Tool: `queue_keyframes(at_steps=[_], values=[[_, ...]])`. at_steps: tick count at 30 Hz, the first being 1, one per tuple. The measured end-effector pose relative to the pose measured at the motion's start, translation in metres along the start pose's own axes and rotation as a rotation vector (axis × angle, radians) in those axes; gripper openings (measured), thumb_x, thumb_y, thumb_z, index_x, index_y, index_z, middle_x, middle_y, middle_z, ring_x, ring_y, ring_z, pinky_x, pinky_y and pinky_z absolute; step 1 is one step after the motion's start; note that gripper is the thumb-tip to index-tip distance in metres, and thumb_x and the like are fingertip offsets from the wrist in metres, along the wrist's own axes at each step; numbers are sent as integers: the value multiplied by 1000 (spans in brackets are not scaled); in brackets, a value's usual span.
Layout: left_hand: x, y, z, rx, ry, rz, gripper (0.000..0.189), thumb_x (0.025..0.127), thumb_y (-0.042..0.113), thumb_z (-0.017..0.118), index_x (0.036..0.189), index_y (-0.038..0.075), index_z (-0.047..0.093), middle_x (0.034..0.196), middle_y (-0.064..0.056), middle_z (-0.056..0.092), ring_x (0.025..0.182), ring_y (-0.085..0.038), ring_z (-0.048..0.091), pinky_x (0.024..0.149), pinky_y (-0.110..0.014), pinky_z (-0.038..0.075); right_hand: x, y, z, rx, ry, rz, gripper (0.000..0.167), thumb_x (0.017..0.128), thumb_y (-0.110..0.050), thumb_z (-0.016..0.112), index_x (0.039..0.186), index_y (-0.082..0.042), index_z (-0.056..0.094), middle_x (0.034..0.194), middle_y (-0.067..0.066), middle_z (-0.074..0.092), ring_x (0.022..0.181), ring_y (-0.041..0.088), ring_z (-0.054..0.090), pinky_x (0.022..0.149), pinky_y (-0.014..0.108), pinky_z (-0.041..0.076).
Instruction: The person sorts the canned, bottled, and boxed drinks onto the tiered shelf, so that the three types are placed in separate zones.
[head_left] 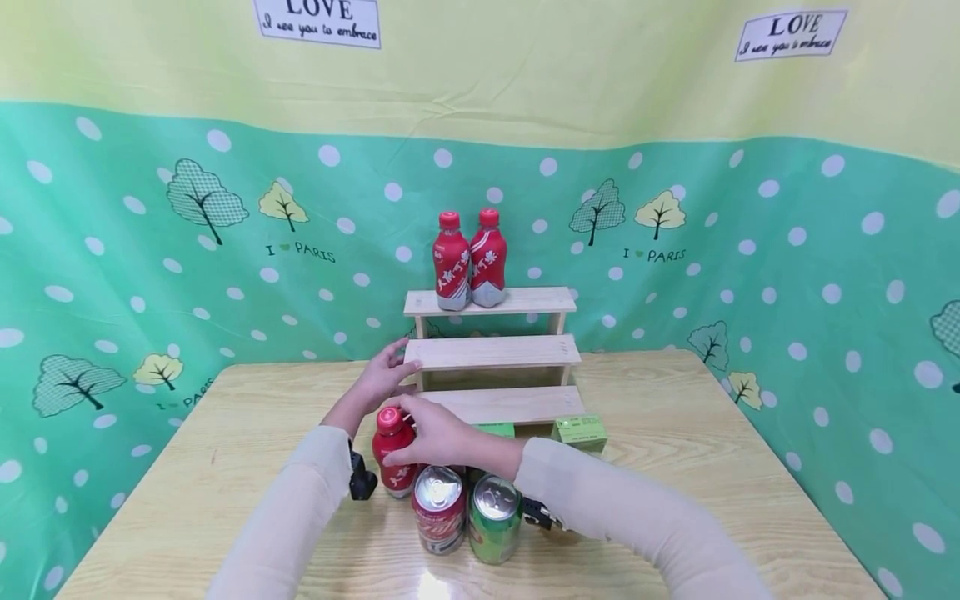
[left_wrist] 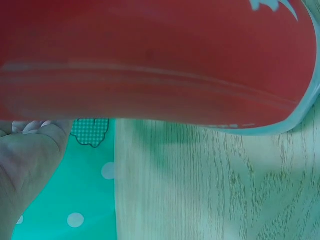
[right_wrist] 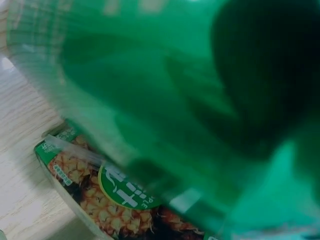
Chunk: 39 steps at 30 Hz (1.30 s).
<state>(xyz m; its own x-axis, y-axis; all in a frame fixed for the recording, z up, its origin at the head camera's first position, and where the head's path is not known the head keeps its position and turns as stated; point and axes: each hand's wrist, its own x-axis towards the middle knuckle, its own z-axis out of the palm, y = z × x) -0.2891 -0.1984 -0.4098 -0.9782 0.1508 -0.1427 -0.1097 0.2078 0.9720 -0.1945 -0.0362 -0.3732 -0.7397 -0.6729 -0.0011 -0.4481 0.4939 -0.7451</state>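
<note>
- Between the right hand's (head_left: 437, 432) thumb and fingers stands a red bottle (head_left: 397, 475), upright on the table (head_left: 202, 475); the thumb lies across its front, the fingers bend round near the cap, and the hand looks to be gripping it.
- Just beyond that bottle, the left hand (head_left: 381, 377) has its fingers spread and loosely bent, holding nothing; they reach the left end of the wooden rack's (head_left: 495, 352) middle shelf, though from here I can't tell whether they touch it.
- Well above both hands' fingertips and to their right, two more red bottles (head_left: 452, 262) stand side by side on the top shelf.
- Nearer me than the right fingers, and rightward of them, a red can (head_left: 438, 510) and a green can (head_left: 495, 521) stand next to each other.
- Further to the right of those fingers, past the forearm, a green carton (head_left: 581, 432) sits before the lowest shelf.
</note>
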Motion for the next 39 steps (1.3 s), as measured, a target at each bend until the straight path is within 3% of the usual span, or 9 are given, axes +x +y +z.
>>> queue_keyframes(at_steps=[11, 24, 39], values=[[0, 3, 1, -18, -4, 9, 68, 96, 16, 52, 151, 14, 12, 147, -26, 28, 131, -43, 37, 99, -51, 46, 6, 4, 5, -145, -10, 24, 63, 72, -27, 82, 124, -20, 46, 112, -6, 60, 102, 5, 57, 81, 14, 52], [0, 2, 1, -35, -16, -3, 69, 96, 15, 52, 151, 13, 11, 148, -26, 25, 133, -44, 35, 100, -52, 46, 2, 5, 8, -140, 27, 35, 60, 73, -27, 81, 123, -21, 49, 110, -7, 61, 99, 4, 58, 77, 15, 53], [3, 1, 0, -33, -1, 1, 69, 96, 16, 53, 151, 14, 12, 147, -25, 29, 131, -42, 38, 98, -51, 48, 4, -7, 8, -186, 51, -49, 56, 73, -26, 80, 120, -16, 51, 106, -5, 63, 92, 2, 58, 74, 10, 50]])
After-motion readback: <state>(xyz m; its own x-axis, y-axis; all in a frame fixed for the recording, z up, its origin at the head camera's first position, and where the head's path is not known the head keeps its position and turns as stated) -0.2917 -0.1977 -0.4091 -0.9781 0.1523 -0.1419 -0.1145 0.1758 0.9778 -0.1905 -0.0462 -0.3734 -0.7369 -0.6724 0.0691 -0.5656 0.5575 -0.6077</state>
